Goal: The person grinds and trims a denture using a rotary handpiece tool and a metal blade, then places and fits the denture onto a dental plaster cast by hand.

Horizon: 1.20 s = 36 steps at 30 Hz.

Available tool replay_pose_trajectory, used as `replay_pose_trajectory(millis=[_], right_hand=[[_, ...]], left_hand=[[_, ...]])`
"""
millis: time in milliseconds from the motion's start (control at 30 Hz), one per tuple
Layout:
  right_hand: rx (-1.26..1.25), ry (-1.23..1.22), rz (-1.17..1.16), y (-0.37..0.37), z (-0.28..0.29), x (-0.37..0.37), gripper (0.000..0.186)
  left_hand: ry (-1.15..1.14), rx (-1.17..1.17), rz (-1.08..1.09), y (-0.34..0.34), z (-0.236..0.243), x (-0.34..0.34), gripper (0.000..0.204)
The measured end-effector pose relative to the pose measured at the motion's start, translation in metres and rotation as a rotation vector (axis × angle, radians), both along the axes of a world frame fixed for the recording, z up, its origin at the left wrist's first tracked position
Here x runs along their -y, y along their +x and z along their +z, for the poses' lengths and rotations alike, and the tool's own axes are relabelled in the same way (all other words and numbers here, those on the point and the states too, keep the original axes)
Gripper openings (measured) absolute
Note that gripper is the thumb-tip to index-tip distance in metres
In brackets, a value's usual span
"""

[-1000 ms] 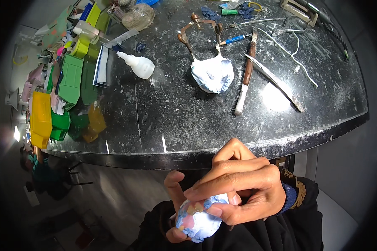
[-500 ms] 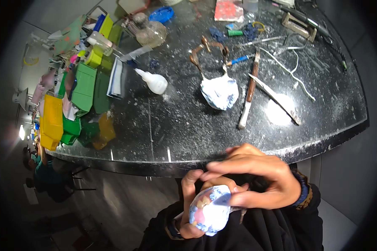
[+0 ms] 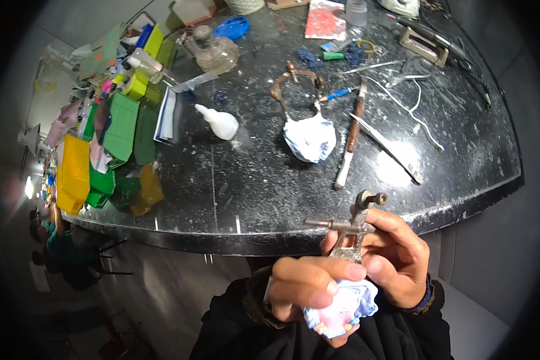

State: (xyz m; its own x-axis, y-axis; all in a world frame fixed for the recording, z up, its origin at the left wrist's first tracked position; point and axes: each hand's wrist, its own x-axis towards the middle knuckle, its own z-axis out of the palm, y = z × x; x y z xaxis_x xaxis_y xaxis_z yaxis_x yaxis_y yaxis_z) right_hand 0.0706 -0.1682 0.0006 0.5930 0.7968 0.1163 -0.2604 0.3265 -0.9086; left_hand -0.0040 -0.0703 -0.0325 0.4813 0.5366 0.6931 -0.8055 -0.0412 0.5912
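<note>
In front of my body, over the table's near edge, I hold a dental cast (image 3: 359, 300) of white and blue plaster. Pink material and a few tooth-coloured bits show along its lower edge. From its far side rises a metal articulator frame (image 3: 345, 245) with a knurled screw and a crossbar. My left hand (image 3: 300, 287) is closed over the cast's left side, fingers on top. My right hand (image 3: 403, 259) has its fingers curled against the frame's right side, its thumb close to the cast. Some fingertips are hidden behind the frame.
On the dusty black table (image 3: 258, 192) lies another plaster cast (image 3: 311, 140) with a metal frame. Right of it are a brown-handled knife (image 3: 355, 129) and a metal tool (image 3: 387, 150). A white squeeze bottle (image 3: 222, 124) and green bins (image 3: 120, 129) stand left.
The cast has been turned over and shifted right, bringing the metal frame into view. My right hand has moved from above the cast to the frame. The view has shifted slightly.
</note>
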Motion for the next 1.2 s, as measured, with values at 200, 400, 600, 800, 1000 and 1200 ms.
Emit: replay_pose_trajectory(millis=[200, 400, 600, 800, 1000, 1200], right_hand=[[0.363, 0.041, -0.224, 0.010, 0.006, -0.005, 0.042], [0.607, -0.058, -0.300, 0.021, 0.012, -0.008, 0.032], [0.656, -0.032, -0.303, 0.027, 0.016, -0.014, 0.027], [0.743, 0.018, -0.321, 0.031, 0.014, -0.021, 0.025], [0.673, 0.012, -0.302, 0.034, 0.016, -0.022, 0.021], [0.463, -0.180, -0.106, 0.043, 0.020, -0.018, 0.020]], left_hand=[[0.195, 0.197, 0.163, 0.019, -0.011, 0.003, 0.038], [0.185, 0.098, 0.107, 0.008, -0.026, 0.005, 0.038], [0.140, 0.189, 0.166, 0.016, -0.027, 0.015, 0.041], [0.030, 0.123, 0.452, 0.032, -0.014, 0.026, 0.043], [0.072, 0.159, 0.782, 0.044, -0.011, 0.025, 0.057], [0.414, 0.088, 0.566, 0.024, -0.014, -0.017, 0.028]])
